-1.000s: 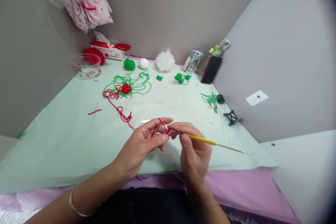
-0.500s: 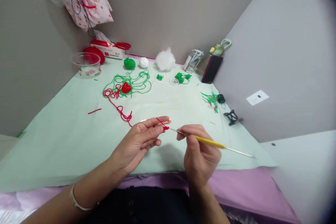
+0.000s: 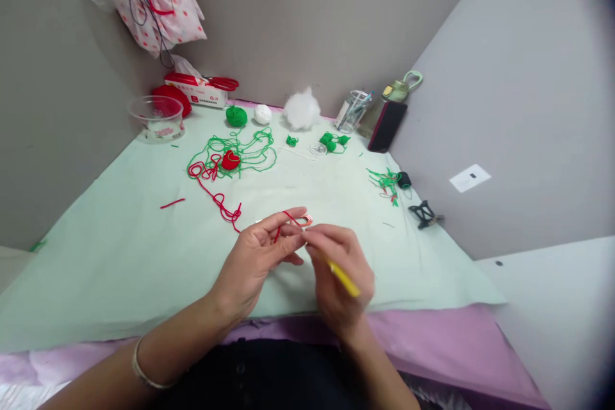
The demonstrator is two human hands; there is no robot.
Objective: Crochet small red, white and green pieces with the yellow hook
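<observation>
head view: left hand (image 3: pixel 250 262) pinched narrow, thumb against fingers, red strand (image 3: pixel 292 218) looped over its raised index finger. right hand (image 3: pixel 343 275) closed in a pen-like grip on a yellow-handled hook (image 3: pixel 346 280), the handle slanting back toward the near edge. fingertips of both hands meet above the near half of the worktop (image 3: pixel 144 256); hook tip and any stitches there are hidden by the fingers, cannot tell whether yarn is on the hook.

just behind the left fingers: orange-handled tool (image 3: pixel 305 220), partly covered. loose red yarn (image 3: pixel 223 206) trails from the left hand toward the far left, reaching a red ball (image 3: pixel 230 161) that lies on tangled green yarn (image 3: pixel 259 154). short red offcut (image 3: pixel 172 203) nearer the left edge.

along the far edge, left to right: green ball (image 3: pixel 236 116), white ball (image 3: pixel 262 114), white fluff (image 3: pixel 302 110), clear cup (image 3: pixel 353 116). green knitted pieces (image 3: pixel 330 143) in front of the cup. far left corner: clear tub (image 3: pixel 161 131), tissue box (image 3: pixel 209 96) with red-handled scissors (image 3: pixel 223 83) on top. far right corner: dark phone (image 3: pixel 388 128), leaning against a bottle (image 3: pixel 396 90). right edge: green scraps (image 3: pixel 384 178), black spool (image 3: pixel 404 180), black stand (image 3: pixel 424 214).
</observation>
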